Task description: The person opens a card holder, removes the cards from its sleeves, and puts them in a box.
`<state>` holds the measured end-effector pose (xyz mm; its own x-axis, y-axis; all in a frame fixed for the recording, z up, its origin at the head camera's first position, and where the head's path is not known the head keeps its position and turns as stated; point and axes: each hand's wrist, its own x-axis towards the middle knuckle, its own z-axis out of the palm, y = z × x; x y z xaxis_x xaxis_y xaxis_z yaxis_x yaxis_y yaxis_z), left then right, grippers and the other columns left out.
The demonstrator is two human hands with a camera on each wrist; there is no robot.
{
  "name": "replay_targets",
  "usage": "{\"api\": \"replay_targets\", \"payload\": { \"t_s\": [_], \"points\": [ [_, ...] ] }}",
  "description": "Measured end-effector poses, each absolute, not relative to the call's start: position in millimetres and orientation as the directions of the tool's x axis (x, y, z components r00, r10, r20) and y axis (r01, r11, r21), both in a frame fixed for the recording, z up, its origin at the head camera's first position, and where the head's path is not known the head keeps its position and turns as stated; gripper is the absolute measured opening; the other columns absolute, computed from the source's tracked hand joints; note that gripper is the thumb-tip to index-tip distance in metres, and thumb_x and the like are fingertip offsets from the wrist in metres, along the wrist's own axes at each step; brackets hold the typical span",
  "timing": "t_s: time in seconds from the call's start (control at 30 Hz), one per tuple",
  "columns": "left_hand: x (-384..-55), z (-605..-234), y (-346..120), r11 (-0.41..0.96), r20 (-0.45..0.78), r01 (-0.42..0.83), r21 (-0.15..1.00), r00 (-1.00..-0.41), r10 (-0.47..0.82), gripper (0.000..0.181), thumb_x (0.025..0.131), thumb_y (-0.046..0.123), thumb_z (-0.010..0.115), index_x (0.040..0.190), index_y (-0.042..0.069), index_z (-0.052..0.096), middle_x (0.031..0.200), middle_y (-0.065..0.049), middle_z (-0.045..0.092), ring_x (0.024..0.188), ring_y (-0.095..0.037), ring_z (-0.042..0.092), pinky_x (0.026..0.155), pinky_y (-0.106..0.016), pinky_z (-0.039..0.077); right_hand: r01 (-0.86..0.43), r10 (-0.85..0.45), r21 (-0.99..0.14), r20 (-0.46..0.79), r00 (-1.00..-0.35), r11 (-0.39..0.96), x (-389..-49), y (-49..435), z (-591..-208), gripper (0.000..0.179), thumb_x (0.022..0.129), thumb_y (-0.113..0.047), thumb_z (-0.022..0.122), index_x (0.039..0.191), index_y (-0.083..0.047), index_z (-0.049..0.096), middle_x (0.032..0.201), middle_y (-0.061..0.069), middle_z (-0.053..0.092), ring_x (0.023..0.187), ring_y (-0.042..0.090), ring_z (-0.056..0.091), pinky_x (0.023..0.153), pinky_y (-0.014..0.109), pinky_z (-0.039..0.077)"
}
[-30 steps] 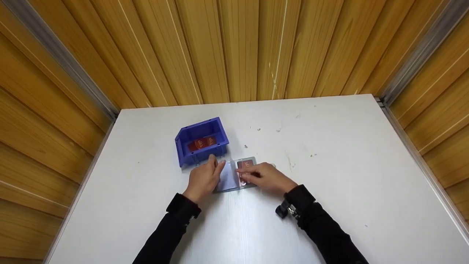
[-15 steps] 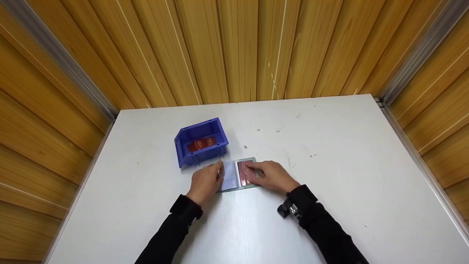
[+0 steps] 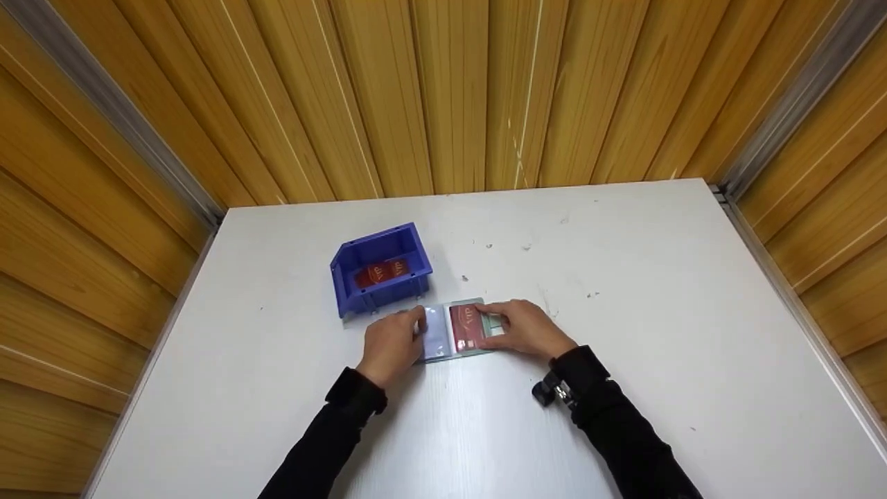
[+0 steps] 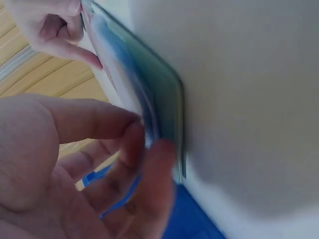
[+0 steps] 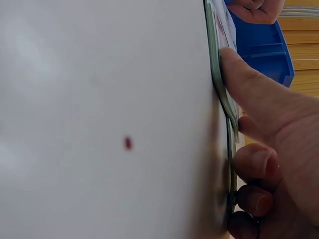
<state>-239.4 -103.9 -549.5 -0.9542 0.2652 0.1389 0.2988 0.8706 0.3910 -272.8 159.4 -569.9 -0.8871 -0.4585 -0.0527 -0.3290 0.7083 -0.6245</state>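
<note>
A card holder [image 3: 436, 333] with clear sleeves lies spread out on the white table, its greenish cover showing at the edges. A red VIP card [image 3: 467, 327] sits in its right-hand page. My left hand [image 3: 391, 343] pinches the left-hand sleeves at their outer edge; in the left wrist view its fingertips [image 4: 137, 124] meet at the layered pages. My right hand [image 3: 530, 329] touches the right-hand page, thumb and index finger spread at the card's right corners. In the right wrist view the thumb [image 5: 244, 74] lies straight on the page, with the other fingers bent beside the cover.
Just behind the left hand stands a blue bin [image 3: 381, 267] with several red VIP cards [image 3: 382, 272] inside. Wood-look panels [image 3: 450, 97] surround the white table [image 3: 624, 277] at the back and sides. Small dark marks dot the tabletop.
A clear sleeve between the hands has come down flat to the left. My left fingers have drawn together at its edge. My right hand has shifted rightward, uncovering the red card.
</note>
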Motion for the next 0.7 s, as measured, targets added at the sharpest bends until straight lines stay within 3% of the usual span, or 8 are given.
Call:
{"api": "replay_targets", "payload": {
  "t_s": [0.17,0.4,0.7],
  "points": [
    [-239.3,-552.8,-86.4,0.768,0.009,0.284,0.575,-0.940,0.341,0.016,0.092,0.015,0.072,0.108,0.015,0.074,0.080,0.002,0.063,0.072,-0.014,0.053,0.066,-0.033,0.042,-0.332,-0.465,-0.637,-0.046,-0.884,0.696,-272.7,161.7,-571.5,0.072,0.080,-0.042,0.089,0.142,-0.016,0.064,0.074,-0.006,0.045,0.075,0.012,0.045,0.071,0.029,0.037],
    [-243.5,-554.7,-76.0,0.697,-0.087,0.119,0.707,-0.964,0.252,0.023,0.096,0.018,0.068,0.115,0.006,0.072,0.079,0.001,0.061,0.072,-0.013,0.053,0.067,-0.031,0.042,-0.316,-0.459,-0.644,-0.061,-0.886,0.697,-271.1,162.2,-572.6,0.071,0.080,-0.041,0.089,0.143,-0.017,0.064,0.070,-0.008,0.042,0.068,0.009,0.042,0.065,0.026,0.033],
    [-249.5,-553.1,-74.8,0.357,-0.276,-0.194,0.913,-0.942,0.192,0.028,0.101,0.016,0.061,0.119,-0.004,0.064,0.069,0.002,0.060,0.058,-0.008,0.053,0.053,-0.021,0.041,-0.340,-0.474,-0.640,-0.043,-0.880,0.689,-274.3,159.2,-570.8,0.071,0.080,-0.041,0.089,0.142,-0.016,0.064,0.071,-0.008,0.038,0.071,0.011,0.041,0.071,0.030,0.036]
  ]
}}
